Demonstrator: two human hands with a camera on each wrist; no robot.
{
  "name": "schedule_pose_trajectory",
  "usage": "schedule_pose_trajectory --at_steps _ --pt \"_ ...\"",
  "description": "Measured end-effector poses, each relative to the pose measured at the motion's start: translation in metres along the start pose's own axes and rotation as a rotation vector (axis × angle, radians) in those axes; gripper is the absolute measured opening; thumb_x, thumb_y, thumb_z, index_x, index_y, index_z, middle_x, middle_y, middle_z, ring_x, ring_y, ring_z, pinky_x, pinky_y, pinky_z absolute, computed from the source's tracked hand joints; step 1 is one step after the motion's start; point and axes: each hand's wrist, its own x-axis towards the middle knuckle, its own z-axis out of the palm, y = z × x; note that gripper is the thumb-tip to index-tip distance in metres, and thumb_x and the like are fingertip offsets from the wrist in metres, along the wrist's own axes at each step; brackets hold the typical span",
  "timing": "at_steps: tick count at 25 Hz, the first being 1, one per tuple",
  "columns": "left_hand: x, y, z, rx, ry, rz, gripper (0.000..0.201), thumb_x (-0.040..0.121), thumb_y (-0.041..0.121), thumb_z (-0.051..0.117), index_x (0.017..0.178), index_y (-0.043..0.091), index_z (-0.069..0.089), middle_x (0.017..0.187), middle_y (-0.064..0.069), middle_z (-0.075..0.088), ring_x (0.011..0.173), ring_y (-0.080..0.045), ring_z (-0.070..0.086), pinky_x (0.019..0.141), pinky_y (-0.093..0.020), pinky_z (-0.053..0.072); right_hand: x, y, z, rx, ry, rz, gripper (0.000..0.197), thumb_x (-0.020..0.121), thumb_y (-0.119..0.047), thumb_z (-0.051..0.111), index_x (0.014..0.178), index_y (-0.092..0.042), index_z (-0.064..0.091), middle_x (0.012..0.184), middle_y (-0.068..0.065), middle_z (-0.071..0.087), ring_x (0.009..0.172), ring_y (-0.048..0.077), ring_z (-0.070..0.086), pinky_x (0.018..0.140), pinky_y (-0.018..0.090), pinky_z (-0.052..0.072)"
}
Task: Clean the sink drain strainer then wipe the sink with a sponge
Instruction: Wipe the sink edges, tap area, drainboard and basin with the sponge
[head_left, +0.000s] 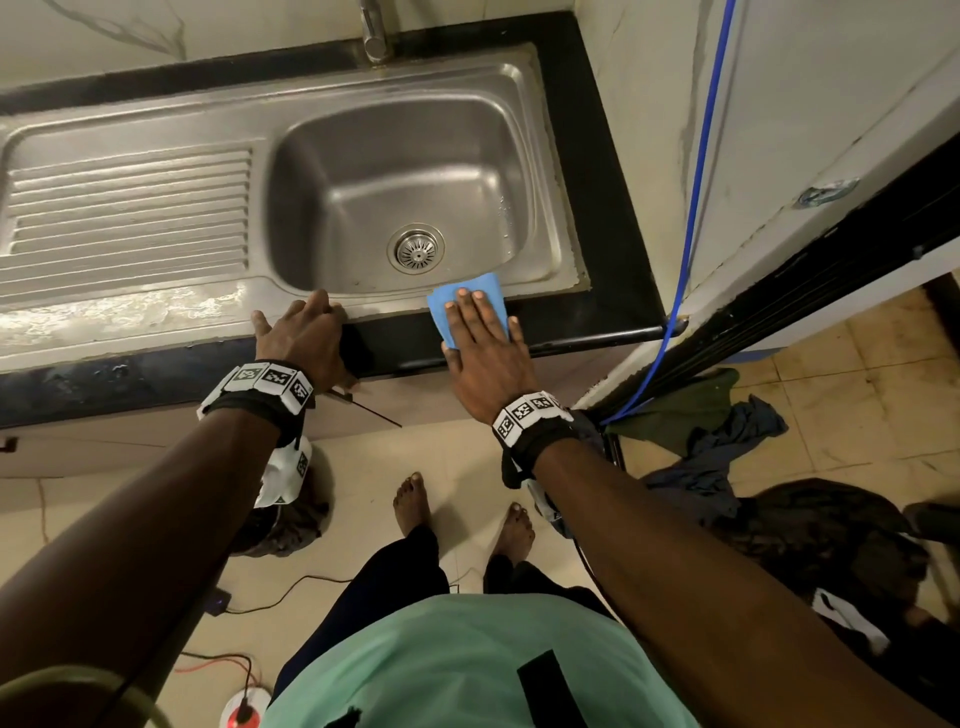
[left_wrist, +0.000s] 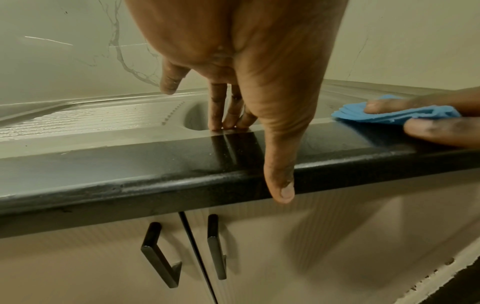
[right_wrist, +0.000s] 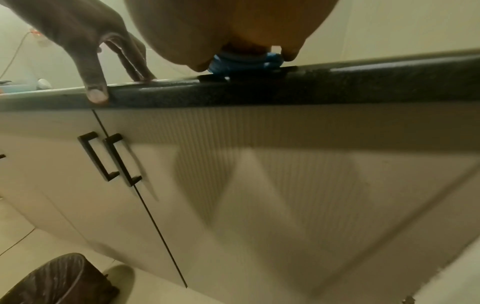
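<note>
The steel sink (head_left: 291, 223) has a round metal drain strainer (head_left: 416, 248) seated in the bowl's floor. A flat blue sponge cloth (head_left: 480, 287) (left_wrist: 389, 115) (right_wrist: 244, 61) lies on the sink's front rim and the black counter edge. My right hand (head_left: 480, 332) presses flat on it with straight fingers. My left hand (head_left: 306, 332) (left_wrist: 239, 115) rests on the front rim to the left, fingertips on the steel, thumb over the counter edge (left_wrist: 233, 181), holding nothing.
A ribbed drainboard (head_left: 130, 208) fills the sink's left side; a tap (head_left: 375, 31) stands at the back. A blue hose (head_left: 696, 171) runs down the right wall. Cabinet doors with black handles (left_wrist: 161, 255) sit below. A lined bin (right_wrist: 52, 281) and clothes (head_left: 727, 441) are on the floor.
</note>
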Motion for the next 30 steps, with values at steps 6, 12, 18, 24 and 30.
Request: schedule_pose_trajectory --at_steps 6,12,18,24,30 --pt "0.000 0.001 0.001 0.001 0.002 -0.003 0.093 0.060 0.049 0.099 0.139 0.022 0.058 0.134 -0.002 0.046 0.137 -0.034 0.048 0.113 -0.081 0.024 -0.037 0.044 -0.002 -0.099 -0.021 -0.118 0.063 0.103 -0.043 0.028 0.160 -0.023 0.009 0.168 -0.003 0.003 0.155 0.015 0.000 0.120 0.058 0.016" --pt "-0.001 0.004 -0.002 0.015 -0.005 -0.015 0.093 0.060 0.050 0.098 0.139 0.021 0.058 0.131 -0.004 0.046 0.134 -0.035 0.050 0.112 -0.077 0.031 -0.054 0.111 -0.029 -0.114 0.015 0.017 0.063 0.103 -0.042 0.027 0.160 -0.022 0.011 0.168 -0.003 0.004 0.155 0.015 0.002 0.121 0.057 0.016" --pt "-0.003 0.002 0.001 -0.015 0.017 -0.020 0.087 0.059 0.046 0.098 0.133 0.020 0.060 0.127 -0.005 0.048 0.131 -0.036 0.052 0.108 -0.078 0.034 -0.036 0.129 -0.036 0.015 0.079 0.144 0.059 0.105 -0.039 0.026 0.160 -0.021 0.013 0.168 -0.002 0.008 0.155 0.015 0.003 0.123 0.052 0.014" --pt "-0.002 0.001 0.002 -0.010 0.024 -0.009 0.089 0.056 0.048 0.098 0.132 0.019 0.061 0.128 -0.003 0.048 0.131 -0.034 0.052 0.108 -0.079 0.033 -0.022 0.099 -0.021 0.030 0.127 0.208 0.060 0.104 -0.038 0.032 0.159 -0.019 0.018 0.168 0.002 0.010 0.155 0.021 0.004 0.120 0.058 0.012" --pt "-0.001 0.000 0.003 -0.014 0.024 -0.015 0.093 0.054 0.050 0.099 0.133 0.020 0.060 0.127 -0.002 0.048 0.131 -0.033 0.053 0.109 -0.077 0.033 -0.039 0.037 -0.003 0.020 0.046 0.028 0.063 0.103 -0.041 0.031 0.160 -0.021 0.012 0.168 -0.001 0.005 0.155 0.018 0.000 0.121 0.056 0.015"
